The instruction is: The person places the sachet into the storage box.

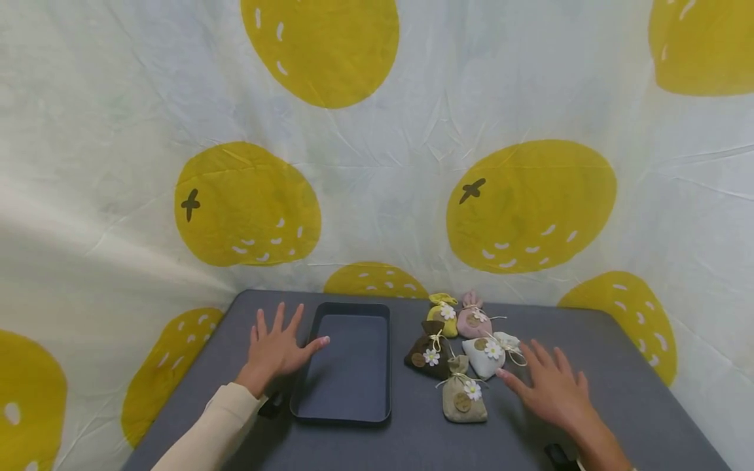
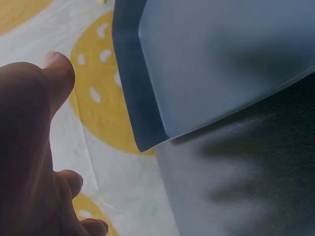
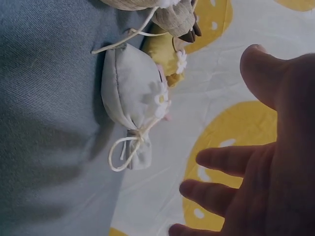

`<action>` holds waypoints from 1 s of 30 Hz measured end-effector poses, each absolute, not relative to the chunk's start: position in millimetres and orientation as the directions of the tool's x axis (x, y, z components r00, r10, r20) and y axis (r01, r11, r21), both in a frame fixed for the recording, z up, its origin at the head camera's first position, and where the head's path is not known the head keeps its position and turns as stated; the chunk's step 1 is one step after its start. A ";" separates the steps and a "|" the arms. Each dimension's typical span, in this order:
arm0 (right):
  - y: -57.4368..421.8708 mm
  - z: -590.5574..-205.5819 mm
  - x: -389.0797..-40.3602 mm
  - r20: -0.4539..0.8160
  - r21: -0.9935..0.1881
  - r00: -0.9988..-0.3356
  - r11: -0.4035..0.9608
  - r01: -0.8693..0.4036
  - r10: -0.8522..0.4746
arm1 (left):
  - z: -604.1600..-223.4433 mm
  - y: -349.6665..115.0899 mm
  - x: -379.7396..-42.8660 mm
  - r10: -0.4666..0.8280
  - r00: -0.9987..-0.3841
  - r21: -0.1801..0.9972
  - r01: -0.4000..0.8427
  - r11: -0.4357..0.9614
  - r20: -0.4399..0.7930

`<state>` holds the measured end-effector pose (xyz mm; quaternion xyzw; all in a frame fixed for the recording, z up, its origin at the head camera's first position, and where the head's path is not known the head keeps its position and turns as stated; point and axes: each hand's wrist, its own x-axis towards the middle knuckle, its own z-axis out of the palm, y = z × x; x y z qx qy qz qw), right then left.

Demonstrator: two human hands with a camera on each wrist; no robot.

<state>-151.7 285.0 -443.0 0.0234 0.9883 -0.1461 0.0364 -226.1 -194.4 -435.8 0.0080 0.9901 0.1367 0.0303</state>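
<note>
With fingers spread, my left hand [image 1: 273, 353] hovers by the left side of a dark rectangular tray [image 1: 385, 366]; it holds nothing. Spread as well, my right hand [image 1: 554, 386] is just right of a group of small drawstring pouches. Nearest to it lies the white pouch [image 1: 484, 358], its tied neck pointing toward the fingers. A beige pouch [image 1: 465, 407] lies in front, a dark brown pouch [image 1: 425, 356] to the left, and a yellow pouch [image 1: 443, 320] and a pink pouch [image 1: 474, 322] at the back. Each carries a white flower.
Everything lies on a dark grey table [image 1: 424, 445]. Behind it hangs a white cloth [image 1: 383, 196] printed with big yellow fruit, close to the table's back edge. A strip of tabletop separates the tray from the pouches.
</note>
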 end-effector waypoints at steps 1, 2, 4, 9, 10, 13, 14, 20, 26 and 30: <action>284.6 -443.5 -152.0 -0.082 -0.284 -0.996 0.957 0.052 0.030 | -436.3 -194.9 -226.0 0.024 -0.998 0.279 0.005 0.960 -0.064; 284.3 -444.2 -152.6 -0.083 -0.284 -0.996 0.958 0.046 0.023 | -436.6 -195.1 -226.0 0.025 -0.997 0.289 0.003 0.957 -0.073; 283.7 -446.1 -153.6 -0.081 -0.286 -0.997 0.958 0.027 0.003 | -436.8 -195.2 -225.5 0.024 -0.995 0.304 -0.005 0.953 -0.094; 281.4 -452.3 -157.9 -0.071 -0.335 -0.996 0.942 -0.023 -0.049 | -439.2 -194.2 -224.9 0.023 -0.988 0.336 -0.030 0.941 -0.152; 281.0 -453.5 -159.1 -0.068 -0.346 -0.996 0.938 -0.031 -0.058 | -440.0 -194.2 -224.9 0.021 -0.987 0.337 -0.035 0.941 -0.162; 280.1 -456.7 -163.4 -0.079 -0.377 -0.995 0.926 -0.032 -0.067 | -443.1 -194.0 -226.7 0.031 -0.980 0.371 -0.044 0.927 -0.195; 280.1 -458.8 -165.5 -0.089 -0.384 -0.994 0.923 -0.023 -0.061 | -444.1 -194.3 -227.4 0.038 -0.977 0.396 -0.049 0.917 -0.209; 282.3 -471.7 -183.9 -0.153 -0.494 -0.988 0.864 0.094 0.020 | -448.7 -196.8 -231.1 0.124 -0.943 0.648 -0.113 0.753 -0.308; 281.2 -485.9 -197.0 -0.212 -0.703 -0.962 0.657 0.273 0.172 | -454.2 -199.8 -235.0 0.152 -0.946 0.748 -0.121 0.653 -0.286; 273.2 -489.7 -205.0 -0.230 -0.789 -0.930 0.504 0.351 0.286 | -456.9 -200.6 -237.6 0.153 -0.952 0.765 -0.112 0.634 -0.266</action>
